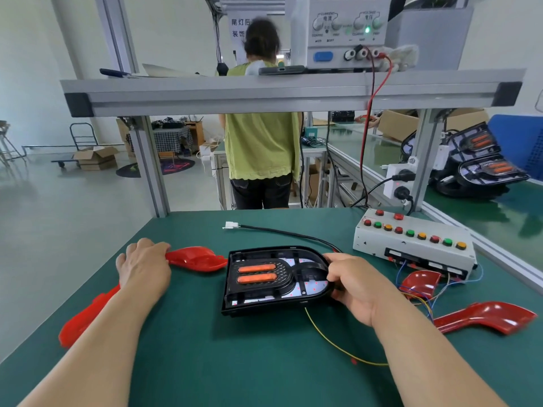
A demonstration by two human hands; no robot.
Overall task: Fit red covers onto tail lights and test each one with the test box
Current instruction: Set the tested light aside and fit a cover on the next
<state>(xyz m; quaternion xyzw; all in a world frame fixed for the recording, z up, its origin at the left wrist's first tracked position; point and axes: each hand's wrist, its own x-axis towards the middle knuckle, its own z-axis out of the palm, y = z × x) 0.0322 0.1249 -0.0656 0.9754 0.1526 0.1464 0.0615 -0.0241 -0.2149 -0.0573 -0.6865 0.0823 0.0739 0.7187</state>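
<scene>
The right hand (349, 286) curls round the rounded end of the black plastic tail light (276, 277), which lies flat with its long axis running leftward from that grip. The left hand (144, 265) curls its fingers over the glossy red cover (197, 258), whose pointed tip reaches towards the light. Beyond the right hand sits the grey test box (411, 242).

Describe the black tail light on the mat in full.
The tail light is a black, D-shaped plastic housing lying flat, face up, uncovered, on the mat. Two orange oblong lenses sit at its left; a white board with red dots shows behind black ribs. The right hand grips its rounded right edge. A yellow wire trails from its near side.
</scene>
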